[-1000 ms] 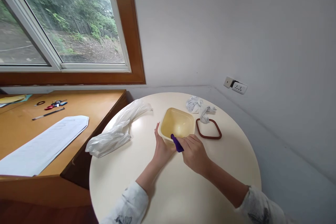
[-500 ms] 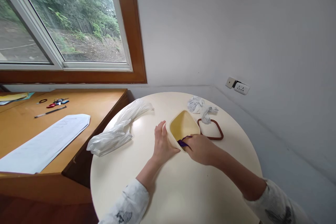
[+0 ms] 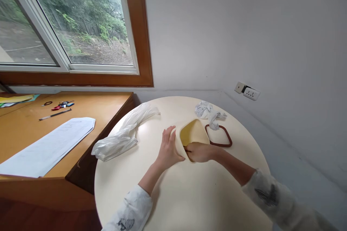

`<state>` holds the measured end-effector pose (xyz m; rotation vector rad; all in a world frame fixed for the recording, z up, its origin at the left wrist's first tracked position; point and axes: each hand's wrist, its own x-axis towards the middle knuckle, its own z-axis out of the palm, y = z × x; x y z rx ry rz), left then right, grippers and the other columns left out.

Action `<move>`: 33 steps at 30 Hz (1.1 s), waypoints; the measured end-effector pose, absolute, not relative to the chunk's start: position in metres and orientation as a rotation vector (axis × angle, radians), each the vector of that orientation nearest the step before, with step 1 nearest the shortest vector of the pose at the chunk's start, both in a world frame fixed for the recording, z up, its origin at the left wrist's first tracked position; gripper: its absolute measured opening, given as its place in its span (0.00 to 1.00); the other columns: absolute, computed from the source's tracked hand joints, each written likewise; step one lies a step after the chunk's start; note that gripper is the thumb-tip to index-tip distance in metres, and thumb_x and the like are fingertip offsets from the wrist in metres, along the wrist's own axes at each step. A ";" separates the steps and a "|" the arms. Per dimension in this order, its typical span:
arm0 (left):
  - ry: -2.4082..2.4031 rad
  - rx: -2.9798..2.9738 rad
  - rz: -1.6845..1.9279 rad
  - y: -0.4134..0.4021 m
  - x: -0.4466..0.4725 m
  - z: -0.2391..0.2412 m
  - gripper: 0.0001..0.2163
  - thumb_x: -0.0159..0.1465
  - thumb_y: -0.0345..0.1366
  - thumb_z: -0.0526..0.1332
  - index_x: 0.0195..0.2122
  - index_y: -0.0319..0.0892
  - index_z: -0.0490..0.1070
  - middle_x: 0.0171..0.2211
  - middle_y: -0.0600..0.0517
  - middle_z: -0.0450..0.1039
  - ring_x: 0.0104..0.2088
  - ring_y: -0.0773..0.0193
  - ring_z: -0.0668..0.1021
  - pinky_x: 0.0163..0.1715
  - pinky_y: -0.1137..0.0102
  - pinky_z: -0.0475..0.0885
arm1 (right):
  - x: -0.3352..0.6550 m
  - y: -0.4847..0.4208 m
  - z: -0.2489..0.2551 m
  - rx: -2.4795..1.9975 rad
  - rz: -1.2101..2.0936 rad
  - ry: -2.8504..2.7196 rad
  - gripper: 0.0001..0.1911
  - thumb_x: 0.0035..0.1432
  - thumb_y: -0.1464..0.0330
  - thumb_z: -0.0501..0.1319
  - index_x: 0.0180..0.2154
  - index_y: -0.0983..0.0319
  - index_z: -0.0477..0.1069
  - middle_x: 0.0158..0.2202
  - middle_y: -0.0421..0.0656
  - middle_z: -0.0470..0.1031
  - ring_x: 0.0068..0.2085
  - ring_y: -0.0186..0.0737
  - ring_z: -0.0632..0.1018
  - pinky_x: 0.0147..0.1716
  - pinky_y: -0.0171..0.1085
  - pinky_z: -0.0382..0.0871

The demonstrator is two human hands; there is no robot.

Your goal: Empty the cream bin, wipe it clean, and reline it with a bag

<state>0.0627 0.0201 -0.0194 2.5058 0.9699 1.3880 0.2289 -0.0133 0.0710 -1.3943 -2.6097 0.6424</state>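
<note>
A cream-yellow plastic bin (image 3: 195,130) lies tilted on the round table, its mouth toward me. My left hand (image 3: 168,148) grips the bin's left outer side, thumb near the lower rim. Just inside the mouth, at the lower edge, my right hand (image 3: 199,151) is closed with its fingertips hidden in the bin. Only a small dark scrap of the purple cloth (image 3: 187,148) shows at those fingers. Beside the bin on the right lies a brown rounded-square rim ring (image 3: 230,140), touching or nearly touching it.
The round cream table (image 3: 184,195) stands near the wall. On its left lies a crumpled clear plastic bag (image 3: 119,140); a crumpled white bag (image 3: 207,112) is at the back right. The wooden desk (image 3: 108,108) at left holds papers (image 3: 48,148), a pen (image 3: 55,114) and keys (image 3: 64,104).
The bin has turned and tipped slightly more toward me. My right hand has moved deeper against its lower rim, and the purple cloth is now mostly hidden. The view has shifted slightly.
</note>
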 end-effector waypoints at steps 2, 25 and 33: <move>0.974 2.368 1.349 0.021 0.058 -0.013 0.54 0.40 0.35 0.70 0.62 0.47 0.35 0.58 0.38 0.48 0.58 0.41 0.57 0.52 0.45 0.59 | 0.238 -0.023 0.080 -1.293 0.654 -2.696 0.12 0.59 0.72 0.51 0.31 0.60 0.72 0.28 0.39 0.75 0.27 0.35 0.73 0.31 0.37 0.68; 1.422 2.182 1.488 0.009 0.072 -0.028 0.54 0.45 0.41 0.69 0.63 0.43 0.29 0.57 0.35 0.49 0.59 0.40 0.55 0.54 0.40 0.50 | 0.209 -0.034 0.026 -1.357 -0.302 -2.078 0.09 0.52 0.78 0.48 0.26 0.62 0.62 0.22 0.43 0.65 0.27 0.40 0.64 0.29 0.37 0.56; 1.118 2.449 1.502 0.016 0.064 -0.026 0.51 0.44 0.37 0.69 0.62 0.44 0.34 0.56 0.37 0.50 0.57 0.43 0.57 0.52 0.47 0.60 | 0.220 -0.022 0.084 -1.575 0.745 -2.547 0.15 0.57 0.71 0.46 0.20 0.61 0.62 0.19 0.39 0.67 0.19 0.31 0.64 0.17 0.32 0.54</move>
